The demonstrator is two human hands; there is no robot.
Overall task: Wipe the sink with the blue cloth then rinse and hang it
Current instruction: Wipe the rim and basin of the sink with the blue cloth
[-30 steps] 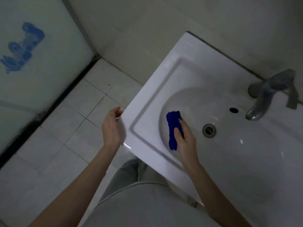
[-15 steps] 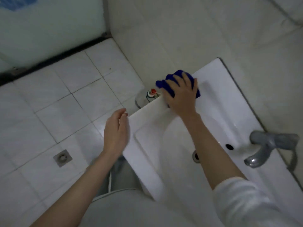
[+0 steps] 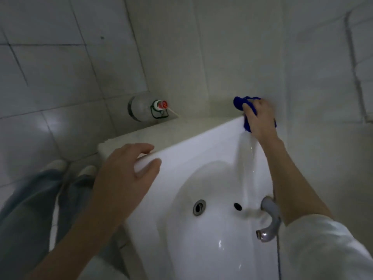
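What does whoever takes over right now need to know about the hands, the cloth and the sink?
Left hand: open, fingers on the sink rim's near corner.
Right hand: grips the blue cloth, pressing it on the rim's far corner by the wall.
Done: wiping underway on the rim; how much is wiped, cannot tell.
Left: finish wiping, rinse the cloth under the faucet, hang it.

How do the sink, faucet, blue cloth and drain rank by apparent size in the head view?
1. sink
2. faucet and blue cloth: about alike, and the right hand covers part of the cloth, so unranked
3. drain
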